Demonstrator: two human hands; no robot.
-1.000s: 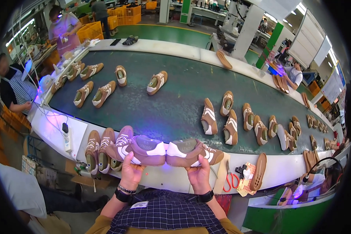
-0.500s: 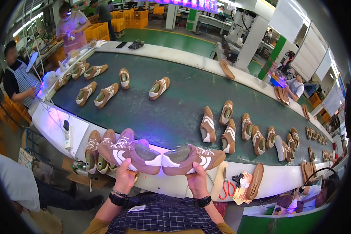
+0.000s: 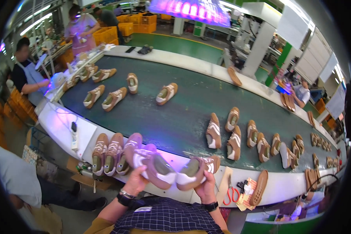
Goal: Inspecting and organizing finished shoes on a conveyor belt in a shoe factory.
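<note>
Above the near white ledge I hold a pair of brown sneakers with white stripes and white heels. My left hand [image 3: 136,181] is closed on the left sneaker [image 3: 162,170], thumb along its side. My right hand [image 3: 206,189] grips the right sneaker [image 3: 190,174] the same way. Both are tilted, heels close together at the middle and toes pointing outward; motion blurs them slightly. Just left of my left hand, several similar sneakers [image 3: 113,153] stand in a row on the ledge, the farthest right partly hidden by the held pair.
Across the ledge runs a dark green conveyor belt [image 3: 152,124] carrying several brown sneakers [image 3: 167,94]. Right of my right hand lie red-handled scissors [image 3: 231,194] and a brown shoe sole [image 3: 259,188]. A power strip [image 3: 74,136] sits at the left. Co-workers [image 3: 29,74] stand around the belt.
Both sneakers have turned in my hands, from side-on with soles down to tilted with their heels swung toward me. They are slightly lower. The whole view has shifted a little.
</note>
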